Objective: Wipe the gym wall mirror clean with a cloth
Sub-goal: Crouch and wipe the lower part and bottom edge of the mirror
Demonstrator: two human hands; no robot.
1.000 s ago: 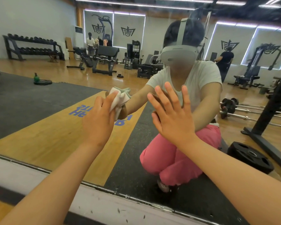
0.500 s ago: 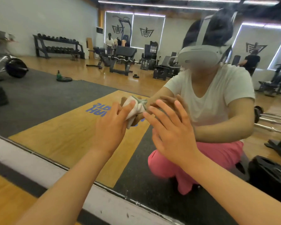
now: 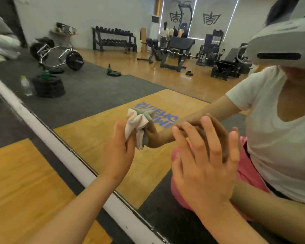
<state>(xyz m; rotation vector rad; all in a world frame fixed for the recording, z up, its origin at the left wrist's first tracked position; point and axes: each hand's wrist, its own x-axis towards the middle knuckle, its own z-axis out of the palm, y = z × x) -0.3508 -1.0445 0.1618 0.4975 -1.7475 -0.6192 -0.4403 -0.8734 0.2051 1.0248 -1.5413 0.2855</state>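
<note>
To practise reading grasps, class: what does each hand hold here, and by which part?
The left hand grips the white cloth by its bunched lower part, loose folds sticking out above. The right hand holds nothing.

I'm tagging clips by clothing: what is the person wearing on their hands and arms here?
Nothing on either: the left hand and right hand are bare, no gloves, rings, watch or bracelet showing, and both forearms are uncovered. The wall mirror reflects a white short-sleeved T-shirt, its sleeve ending above the elbow.

cloth (image 3: 136, 123) half hidden in left hand (image 3: 118, 154), far barbell (image 3: 75, 60) blurred
</note>
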